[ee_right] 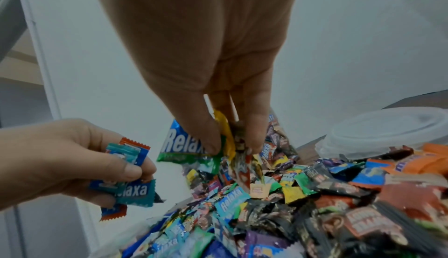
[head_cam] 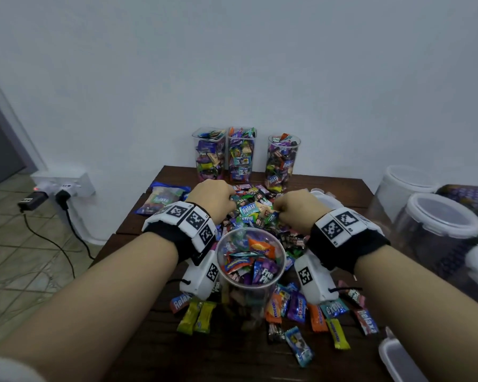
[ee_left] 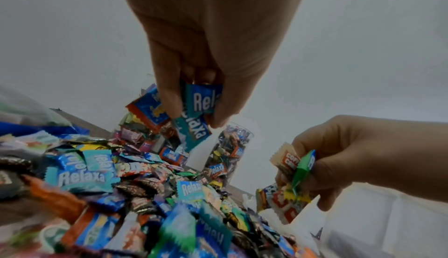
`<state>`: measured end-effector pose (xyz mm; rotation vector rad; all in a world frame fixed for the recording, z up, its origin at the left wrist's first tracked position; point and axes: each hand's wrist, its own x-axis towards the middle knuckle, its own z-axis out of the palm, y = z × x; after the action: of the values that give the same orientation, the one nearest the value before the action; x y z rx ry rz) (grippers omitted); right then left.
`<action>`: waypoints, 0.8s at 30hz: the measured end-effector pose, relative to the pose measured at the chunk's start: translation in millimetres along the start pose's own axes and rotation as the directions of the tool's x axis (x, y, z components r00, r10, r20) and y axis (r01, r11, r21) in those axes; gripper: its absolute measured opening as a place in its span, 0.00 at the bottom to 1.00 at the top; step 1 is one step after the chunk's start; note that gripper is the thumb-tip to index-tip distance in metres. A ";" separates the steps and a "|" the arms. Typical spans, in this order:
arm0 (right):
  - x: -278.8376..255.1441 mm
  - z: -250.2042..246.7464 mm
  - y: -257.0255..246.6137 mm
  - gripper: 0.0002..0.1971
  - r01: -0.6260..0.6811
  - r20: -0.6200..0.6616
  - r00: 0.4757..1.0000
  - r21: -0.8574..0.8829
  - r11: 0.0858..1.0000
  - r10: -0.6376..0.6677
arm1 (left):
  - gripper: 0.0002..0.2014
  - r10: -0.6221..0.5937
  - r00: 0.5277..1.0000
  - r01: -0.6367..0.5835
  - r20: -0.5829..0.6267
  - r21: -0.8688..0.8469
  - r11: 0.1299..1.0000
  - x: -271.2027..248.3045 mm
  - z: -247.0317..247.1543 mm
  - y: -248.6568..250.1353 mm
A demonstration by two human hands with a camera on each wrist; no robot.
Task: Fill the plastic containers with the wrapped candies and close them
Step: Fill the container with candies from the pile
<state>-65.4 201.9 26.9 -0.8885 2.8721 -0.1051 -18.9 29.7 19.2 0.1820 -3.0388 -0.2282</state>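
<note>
A round clear container (head_cam: 250, 260), open and nearly full of wrapped candies, stands in front of me on the dark wooden table (head_cam: 177, 354). Behind it lies a pile of loose candies (head_cam: 255, 209). My left hand (head_cam: 213, 198) hovers over the pile's left side and pinches several blue Relaxa candies (ee_left: 197, 112). My right hand (head_cam: 294, 208) is over the pile's right side, fingers curled round a bunch of candies (ee_right: 230, 147). Three filled, lidless containers (head_cam: 240, 154) stand at the back by the wall.
More candies (head_cam: 315, 312) lie scattered around the near container. A blue candy bag (head_cam: 163, 199) sits at the left. Empty white-lidded containers (head_cam: 436, 227) crowd the right, and a loose lid (head_cam: 395, 357) lies at the front right edge. Plugs and cables (head_cam: 53, 199) are on the floor left.
</note>
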 end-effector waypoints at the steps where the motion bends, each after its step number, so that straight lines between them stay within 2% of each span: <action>1: -3.7 -1.9 -1.6 0.08 -0.004 -0.008 1.000 0.019 1.000 0.004 | 0.09 0.001 1.000 -0.002 -0.015 -0.013 1.000 -3.6 -2.0 1.2; 10: -45.8 -18.7 -9.4 0.11 -0.005 -0.151 0.988 0.099 0.995 0.020 | 0.13 -0.028 0.987 -0.002 -0.159 -0.185 0.983 -38.6 -25.6 -1.4; 14: -56.1 -21.8 -7.2 0.09 0.049 -0.226 0.974 0.210 0.977 0.000 | 0.10 -0.033 0.982 -0.018 -0.186 -0.261 0.965 -56.7 -34.3 -1.9; 19: -76.8 -27.3 -6.2 0.07 0.085 -0.333 0.943 0.250 0.965 0.003 | 0.11 -0.008 0.983 -0.043 -0.185 -0.269 0.962 -77.7 -38.9 -1.0; 24: -105.3 -42.1 -18.0 0.07 0.205 -0.430 0.901 0.316 0.926 -0.053 | 0.13 -0.019 0.962 -0.074 -0.272 -0.328 0.942 -91.4 -43.5 -4.3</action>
<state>24.6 247.8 81.7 -1.0888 2.9993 -0.9044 76.2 30.7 54.2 0.1307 -2.6758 -0.6552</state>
